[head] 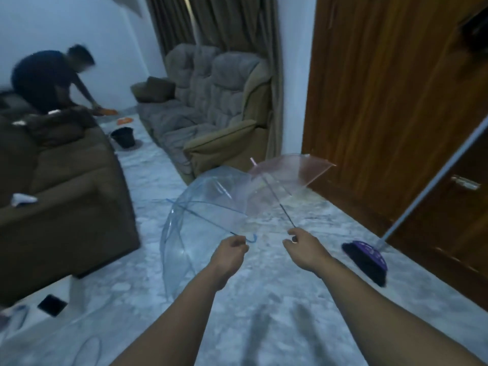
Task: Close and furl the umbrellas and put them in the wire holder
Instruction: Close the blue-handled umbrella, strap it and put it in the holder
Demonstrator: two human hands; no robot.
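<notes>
Two open clear umbrellas are held out over the marble floor. The blue-tinted umbrella (200, 215) tilts down to the left, its canopy edge near the floor, and my left hand (229, 253) is shut on its blue hooked handle. The pink-tinted umbrella (287, 178) points away toward the wooden door, and my right hand (303, 249) is shut on the lower end of its dark shaft. The two canopies overlap in the middle. No wire holder is in view.
A brown sofa (66, 196) stands on the left and a grey-tan sofa (211, 112) at the back. A broom (369, 260) leans by the wooden door (383, 101) on the right. A person (50, 77) bends down at the far left near a black bucket (122, 137).
</notes>
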